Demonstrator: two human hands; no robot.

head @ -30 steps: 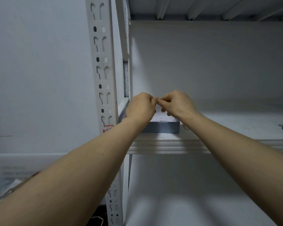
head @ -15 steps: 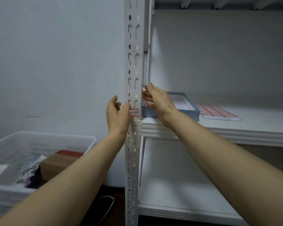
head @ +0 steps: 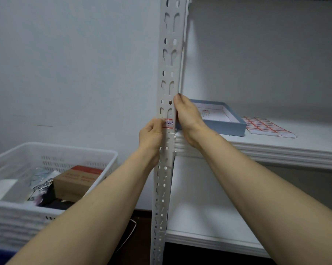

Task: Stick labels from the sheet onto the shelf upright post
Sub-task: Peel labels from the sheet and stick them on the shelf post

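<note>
**Label on the post, both hands at it**

A white basket point(head: 52, 152) sits at 8 o'clock in the view. The left hand point(head: 151, 134) curls against the post's left edge, its thumb on the left end of the label point(head: 169, 123). The label lies flat on the front face of the post point(head: 170, 54), which runs 12 to 6. Its long axis goes 9 to 3, with the writing upright. The right hand point(head: 188, 115) wraps the post's right edge, thumb pointing to 12; its fingers are hidden behind.

At 3 o'clock from the post, on the shelf, are a blue tray point(head: 232, 129) and then the label sheet point(head: 266, 127).

The labels are probably thin, light, limp and tacky, so best lifted by a corner and then smoothed from one end to the other.
</note>
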